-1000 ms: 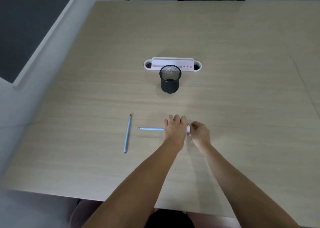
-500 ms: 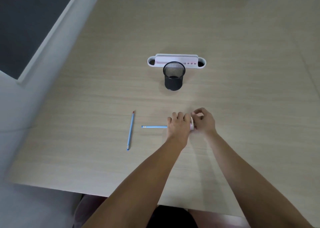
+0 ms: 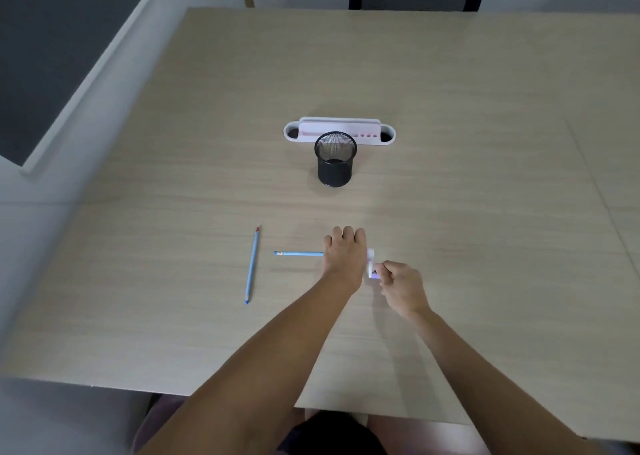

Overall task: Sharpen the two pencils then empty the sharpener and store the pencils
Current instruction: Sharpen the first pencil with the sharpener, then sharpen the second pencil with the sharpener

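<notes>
A blue pencil (image 3: 299,253) lies level on the table, its eraser end pointing left and its tip end hidden under my left hand (image 3: 344,257). That hand is closed over a small white sharpener (image 3: 371,262), of which only the right end shows. My right hand (image 3: 398,281) pinches a small handle at that end of the sharpener. A second blue pencil (image 3: 252,266) with a red tip lies loose on the table to the left, pointing away from me.
A black mesh pencil cup (image 3: 334,169) stands upright beyond my hands at mid table. Right behind it sits a white and pink desk organiser (image 3: 370,130) with several slots. The wooden table (image 3: 485,212) ends at a left edge beside a grey wall.
My right hand has circled at the sharpener's end: low, then up beside my left hand, now low and to the right again. The left hand and both pencils stay put.
</notes>
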A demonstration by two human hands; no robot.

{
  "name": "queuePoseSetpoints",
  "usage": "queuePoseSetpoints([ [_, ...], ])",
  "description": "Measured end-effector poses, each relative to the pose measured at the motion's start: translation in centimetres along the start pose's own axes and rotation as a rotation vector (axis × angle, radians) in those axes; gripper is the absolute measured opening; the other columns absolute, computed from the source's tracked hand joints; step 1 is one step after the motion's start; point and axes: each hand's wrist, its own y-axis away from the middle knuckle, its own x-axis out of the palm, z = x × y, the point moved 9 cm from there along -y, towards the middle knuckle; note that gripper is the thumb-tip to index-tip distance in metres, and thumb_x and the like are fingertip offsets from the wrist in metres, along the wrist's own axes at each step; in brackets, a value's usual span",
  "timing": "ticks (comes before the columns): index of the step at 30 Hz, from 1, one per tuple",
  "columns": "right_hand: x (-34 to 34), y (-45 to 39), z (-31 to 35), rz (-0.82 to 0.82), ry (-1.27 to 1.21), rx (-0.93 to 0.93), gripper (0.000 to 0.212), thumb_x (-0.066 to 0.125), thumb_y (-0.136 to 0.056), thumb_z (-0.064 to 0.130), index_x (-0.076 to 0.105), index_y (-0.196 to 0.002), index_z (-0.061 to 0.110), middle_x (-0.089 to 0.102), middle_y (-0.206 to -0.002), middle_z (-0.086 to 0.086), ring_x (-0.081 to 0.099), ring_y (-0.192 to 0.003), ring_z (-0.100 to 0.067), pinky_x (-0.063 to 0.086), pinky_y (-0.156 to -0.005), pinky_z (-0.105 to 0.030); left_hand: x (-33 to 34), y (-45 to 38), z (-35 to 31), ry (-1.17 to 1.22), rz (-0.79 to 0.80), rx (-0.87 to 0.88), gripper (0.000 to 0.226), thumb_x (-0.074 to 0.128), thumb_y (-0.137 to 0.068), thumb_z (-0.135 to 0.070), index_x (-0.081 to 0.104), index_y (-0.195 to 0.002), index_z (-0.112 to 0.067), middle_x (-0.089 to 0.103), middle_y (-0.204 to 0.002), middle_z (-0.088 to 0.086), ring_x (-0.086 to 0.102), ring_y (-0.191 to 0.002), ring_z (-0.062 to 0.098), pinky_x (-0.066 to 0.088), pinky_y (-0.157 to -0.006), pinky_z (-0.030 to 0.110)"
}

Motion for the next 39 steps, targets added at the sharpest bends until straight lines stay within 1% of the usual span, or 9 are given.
queuePoseSetpoints([
  [2, -0.9, -0.3, 1.1, 0.08, 0.077, -0.035, 0.018, 0.054, -0.09, 0.012, 0.066, -0.103, 0.013, 0.069, -0.103, -0.006, 0.066, -0.096, -0.025, 0.048, -0.083, -0.031, 0.3, -0.1, 0.4, 0.095, 0.063, 0.045, 0.076, 0.078, -0.069, -0.006, 0.034, -0.131, -0.01, 0.042, -0.128, 0.01, 0.041, -0.114, 0.028, 0.039, -0.086, 0.032],
  [6, -1.0, -0.3, 5.7, 0.278, 0.136, -0.195, 0.079, 0.074, -0.072, 0.015, 0.037, -0.142, 0.017, 0.049, -0.128, -0.001, 0.051, -0.116, -0.018, 0.042, -0.097, -0.03, -0.1, 0.8, 2.5, 0.557, 0.205, 0.104, 0.116, 0.078, -0.067, -0.002, 0.0, -0.151, -0.019, 0.011, -0.151, 0.013, 0.016, -0.139, 0.031, 0.029, -0.11, 0.042],
  [9, 0.4, -0.4, 8.0, 0.335, 0.165, -0.255, 0.083, 0.077, -0.062, 0.026, 0.044, -0.138, 0.015, 0.054, -0.13, -0.007, 0.054, -0.114, -0.024, 0.039, -0.09, -0.025, -0.2, 1.4, 5.9, 0.54, 0.178, 0.03, 0.091, 0.058, -0.078, 0.003, 0.007, -0.151, -0.015, 0.02, -0.151, 0.01, 0.017, -0.142, 0.029, 0.013, -0.117, 0.043],
  [11, 0.7, -0.5, 9.0, 0.308, 0.193, -0.257, 0.072, 0.066, -0.058, 0.033, 0.056, -0.126, 0.011, 0.062, -0.118, -0.01, 0.059, -0.105, -0.028, 0.04, -0.082, -0.025, 1.0, 1.9, 7.2, 0.505, 0.204, -0.003, 0.058, 0.048, -0.089, -0.004, 0.026, -0.142, -0.012, 0.046, -0.136, 0.009, 0.038, -0.13, 0.031, 0.02, -0.112, 0.043],
  [14, 1.0, -0.3, 9.8, 0.28, 0.247, -0.261, 0.06, 0.064, -0.06, 0.03, 0.062, -0.115, 0.006, 0.066, -0.108, -0.015, 0.06, -0.098, -0.032, 0.043, -0.079, -0.03, 2.6, 2.4, 7.4, 0.566, 0.243, -0.011, 0.025, 0.042, -0.1, -0.022, 0.042, -0.119, -0.006, 0.059, -0.099, 0.013, 0.053, -0.09, 0.032, 0.034, -0.076, 0.033],
  [22, 0.9, -0.5, 9.7, 0.258, 0.338, -0.251, 0.047, 0.071, -0.074, 0.015, 0.06, -0.119, 0.009, 0.064, -0.112, -0.016, 0.059, -0.103, -0.033, 0.046, -0.086, -0.033, 2.9, 1.7, 9.1, 0.458, 0.108, -0.038, 0.044, 0.051, -0.095, -0.043, 0.035, -0.06, -0.021, 0.059, -0.079, 0.008, 0.057, -0.084, 0.032, 0.031, -0.07, 0.03],
  [28, 1.1, -0.7, 9.6, 0.244, 0.367, -0.238, 0.049, 0.071, -0.073, 0.018, 0.059, -0.12, 0.013, 0.063, -0.11, -0.014, 0.058, -0.1, -0.032, 0.046, -0.083, -0.033, 3.7, 3.0, 13.2, 0.364, 0.088, -0.264, 0.06, 0.051, -0.074, -0.078, 0.054, -0.075, -0.017, 0.061, -0.09, 0.001, 0.06, -0.095, 0.024, 0.041, -0.086, 0.035],
  [32, 1.1, -0.7, 9.3, 0.233, 0.353, -0.233, 0.052, 0.071, -0.073, 0.018, 0.057, -0.123, 0.015, 0.062, -0.111, -0.012, 0.057, -0.099, -0.031, 0.046, -0.084, -0.034, 5.5, 4.0, 14.4, 0.415, 0.099, -0.329, 0.036, 0.045, -0.098, -0.029, 0.052, -0.121, -0.003, 0.05, -0.126, 0.017, 0.05, -0.115, 0.033, 0.043, -0.096, 0.04],
  [39, 1.3, -0.8, 8.9, 0.211, 0.337, -0.241, 0.052, 0.072, -0.074, 0.019, 0.057, -0.124, 0.016, 0.062, -0.11, -0.012, 0.057, -0.097, -0.031, 0.047, -0.082, -0.035, 5.2, 5.2, 16.7, 0.474, 0.053, -0.623, 0.029, 0.051, -0.091, 0.005, 0.054, -0.118, -0.005, 0.061, -0.117, 0.015, 0.064, -0.107, 0.03, 0.054, -0.082, 0.037],
])
